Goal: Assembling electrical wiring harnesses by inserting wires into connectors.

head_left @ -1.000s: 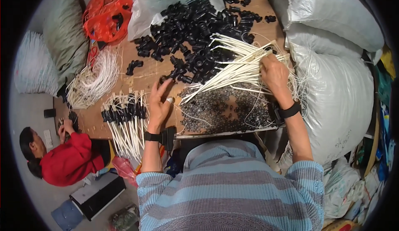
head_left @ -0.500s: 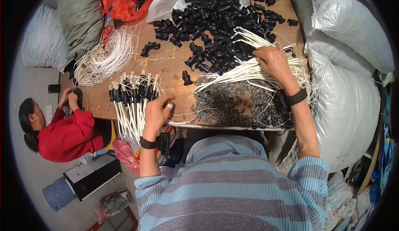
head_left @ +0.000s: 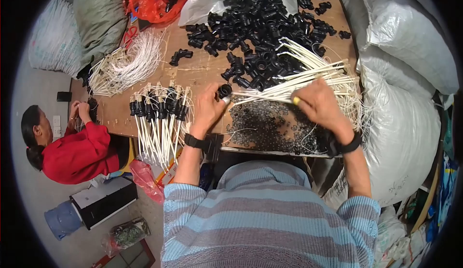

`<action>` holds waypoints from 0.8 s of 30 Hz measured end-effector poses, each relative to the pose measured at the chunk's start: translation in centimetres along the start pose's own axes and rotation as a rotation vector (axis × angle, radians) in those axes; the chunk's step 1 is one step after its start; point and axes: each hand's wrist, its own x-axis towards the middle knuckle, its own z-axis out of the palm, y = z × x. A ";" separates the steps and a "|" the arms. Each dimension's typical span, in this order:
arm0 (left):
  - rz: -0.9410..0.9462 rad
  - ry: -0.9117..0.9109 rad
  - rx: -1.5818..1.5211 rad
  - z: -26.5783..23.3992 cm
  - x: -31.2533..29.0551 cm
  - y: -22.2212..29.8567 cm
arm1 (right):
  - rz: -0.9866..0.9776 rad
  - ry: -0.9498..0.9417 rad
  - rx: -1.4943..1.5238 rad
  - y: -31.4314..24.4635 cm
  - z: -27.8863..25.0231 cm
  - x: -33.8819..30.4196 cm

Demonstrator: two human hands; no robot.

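Observation:
My left hand (head_left: 206, 109) holds a black plastic fitting (head_left: 224, 91) between thumb and fingers, its round opening showing. My right hand (head_left: 319, 105) is pinched round a thin white tube (head_left: 260, 96), whose left end reaches toward the fitting; whether they touch I cannot tell. Beneath and behind my right hand lies a loose bundle of white tubes (head_left: 308, 77) with thin cords. Nearer to me is a spread of small dark rings (head_left: 260, 123). Left of my left hand, a row of white tubes with black fittings on them (head_left: 156, 111) hangs over the table's front edge.
A large heap of black fittings (head_left: 260, 31) covers the far middle of the table. White cords (head_left: 140, 55) and a red plastic bag (head_left: 156, 2) lie at the far left. Stuffed white sacks (head_left: 400, 123) press against the right side. A person in red (head_left: 82, 147) works at the left.
My left hand has moved right and taken up a black fitting from the table. My right hand has come nearer from the bundle, with a white tube in its fingers.

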 end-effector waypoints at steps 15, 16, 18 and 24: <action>-0.517 0.195 -1.093 0.2 -3.5 -1.8 | 0.331 -0.011 0.542 -4.4 4.3 -3.6; -0.502 0.133 -1.120 0.2 -3.5 -1.5 | 0.334 -0.010 0.539 -4.4 4.5 -3.9; -0.489 0.035 -1.193 0.1 -3.5 -0.7 | 0.252 0.024 0.315 -4.2 5.2 -4.4; -0.469 0.026 -1.330 0.3 -3.3 -0.8 | 0.277 0.105 0.352 -4.8 4.1 -4.5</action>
